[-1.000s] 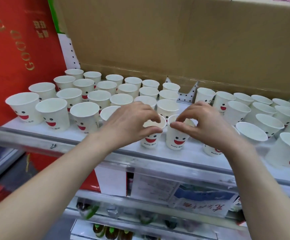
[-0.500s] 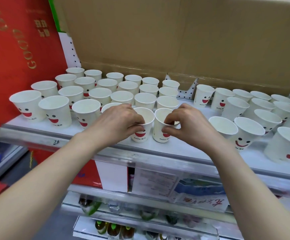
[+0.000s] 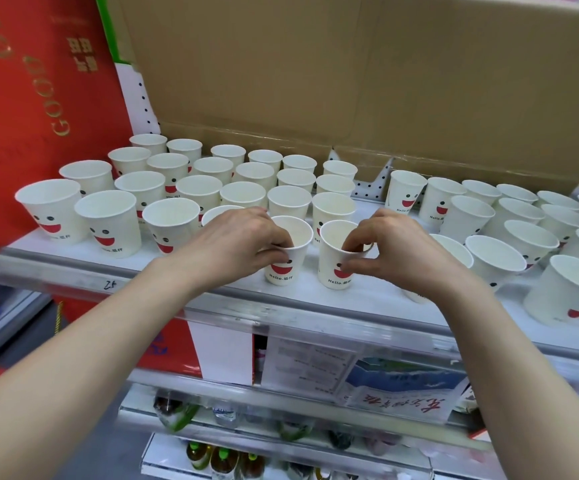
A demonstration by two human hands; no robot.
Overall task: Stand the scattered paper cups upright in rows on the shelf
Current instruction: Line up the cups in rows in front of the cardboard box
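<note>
While we pinch one rim per hand, left hand (image 3: 243,244) on the left cup (image 3: 282,271) and right hand (image 3: 392,251) on the right cup (image 3: 333,268), spare fingers loosely curled, both cups stand upright near the front edge of the shelf (image 3: 367,294), just ahead of the tidy rows (image 3: 211,174). Risks as we see them:
- A hard pinch dents thin paper.
- Pushing back bumps the neighbours.
- Our right wrist clips the crowded cups (image 3: 509,220) just beside it.
</note>
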